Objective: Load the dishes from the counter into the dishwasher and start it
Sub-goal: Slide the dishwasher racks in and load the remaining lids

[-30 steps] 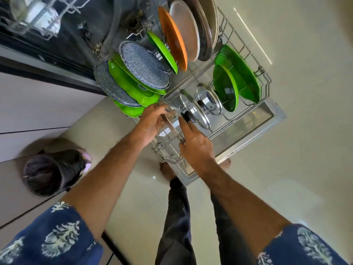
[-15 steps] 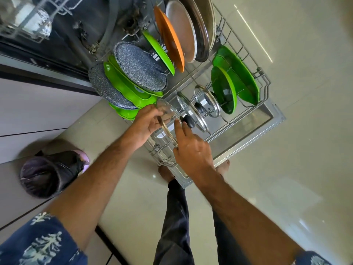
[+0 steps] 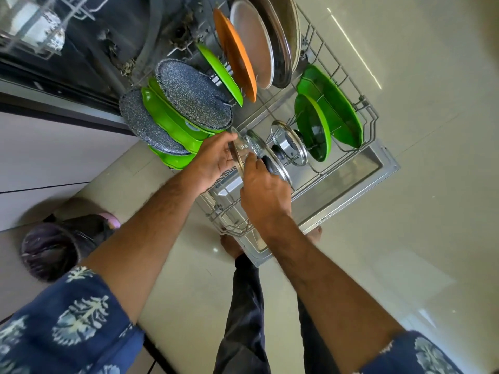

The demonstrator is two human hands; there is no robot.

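Slotting a glass lid into the bottom rack, still mid-load

You've got both hands on a glass lid (image 3: 239, 155) at the near end of the lower rack (image 3: 348, 76): your left hand (image 3: 214, 160) has its fingers curled round the lid's rim, and your right hand (image 3: 263, 190) is pinching it from the other side, right by the black knob (image 3: 268, 166). It sits just beside the second lid (image 3: 290, 144) already standing in the rack, with the green plates (image 3: 326, 112) beyond that. Next move, I'd say: tip it upright between the tines, check it doesn't lean on its neighbour, then let go.
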